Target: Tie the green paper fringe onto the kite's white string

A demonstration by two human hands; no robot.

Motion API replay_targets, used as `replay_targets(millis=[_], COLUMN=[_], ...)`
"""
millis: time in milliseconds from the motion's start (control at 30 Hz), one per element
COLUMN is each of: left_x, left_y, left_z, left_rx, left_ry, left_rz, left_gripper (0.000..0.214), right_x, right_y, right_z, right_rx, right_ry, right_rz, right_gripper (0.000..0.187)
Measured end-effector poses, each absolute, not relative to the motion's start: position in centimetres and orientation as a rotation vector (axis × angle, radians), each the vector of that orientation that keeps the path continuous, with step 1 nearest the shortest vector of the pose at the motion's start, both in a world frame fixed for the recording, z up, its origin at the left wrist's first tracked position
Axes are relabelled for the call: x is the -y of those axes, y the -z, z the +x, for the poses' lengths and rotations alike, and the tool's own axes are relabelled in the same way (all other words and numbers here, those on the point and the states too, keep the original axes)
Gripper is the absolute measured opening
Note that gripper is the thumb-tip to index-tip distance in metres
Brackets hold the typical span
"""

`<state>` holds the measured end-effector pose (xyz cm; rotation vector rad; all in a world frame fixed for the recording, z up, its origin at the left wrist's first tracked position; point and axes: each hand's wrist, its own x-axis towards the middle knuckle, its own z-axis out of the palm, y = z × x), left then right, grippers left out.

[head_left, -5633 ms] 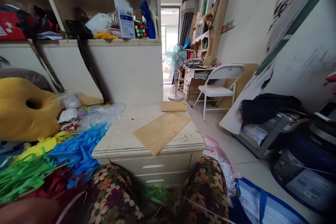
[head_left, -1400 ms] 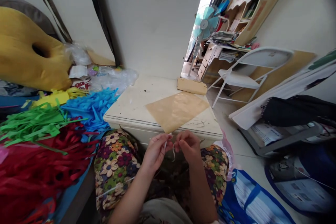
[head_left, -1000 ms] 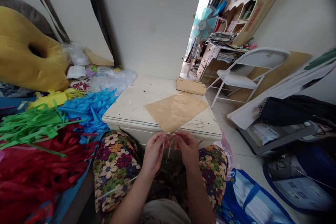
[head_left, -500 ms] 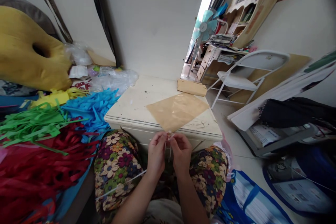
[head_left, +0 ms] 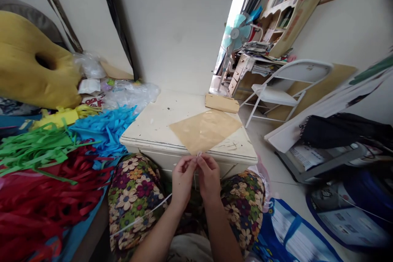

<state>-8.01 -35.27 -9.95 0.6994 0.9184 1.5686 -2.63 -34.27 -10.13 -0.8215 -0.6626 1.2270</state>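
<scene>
My left hand (head_left: 181, 178) and my right hand (head_left: 210, 178) meet in front of the cabinet's near edge, both closed in a pinch. Between the fingertips is a small bit of thin white cord, mostly hidden by the fingers. A length of white cord (head_left: 146, 214) trails over the flowered fabric on my left leg toward my left hand. Just beyond the fingertips, a flat brown paper sheet (head_left: 205, 129) lies cornerwise on the white cabinet top (head_left: 145, 127). Behind the sheet sits a narrow brown cardboard piece (head_left: 221, 103).
To the left lie piles of red (head_left: 52, 200), green (head_left: 37, 147) and blue strips (head_left: 106, 127), with a yellow cushion (head_left: 21, 61) behind. A white folding chair (head_left: 276, 92) and a fan (head_left: 235, 35) stand at the right rear. A blue bag (head_left: 294, 229) is on the floor.
The fingertips of both hands have come closer together, and the fingers have shifted slightly on the white cord. My view has moved a little; the paper sheet stays in place.
</scene>
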Motion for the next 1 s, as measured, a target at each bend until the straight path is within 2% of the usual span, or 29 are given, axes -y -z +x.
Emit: replay_targets(millis=[467, 667, 800, 1000], left_x=[35.2, 35.0, 34.9, 34.4], left_y=[11.1, 11.1, 10.9, 10.1], left_z=[-8.8, -9.6, -10.1, -11.9], left_rx=[-1.272, -1.298, -1.294, -1.054], left_ry=[-1.6, -1.66, -1.591, -1.422], left_rz=[1.373, 1.705, 1.681, 1.3], left_gripper=[0.019, 0.013, 0.014, 0.023], right_x=[33.8, 33.8, 33.8, 34.2], right_y=[9.6, 9.5, 9.7, 9.5], right_z=[-1.7, -1.6, -1.4, -1.1], right_rx=[0.544, 0.612, 0.696, 0.902], right_ry=[-1.573, -1.522, -1.384, -1.323], right_rz=[-0.69, -0.724, -0.76, -0.812], right_gripper=[0.015, 0.011, 0.008, 0.005])
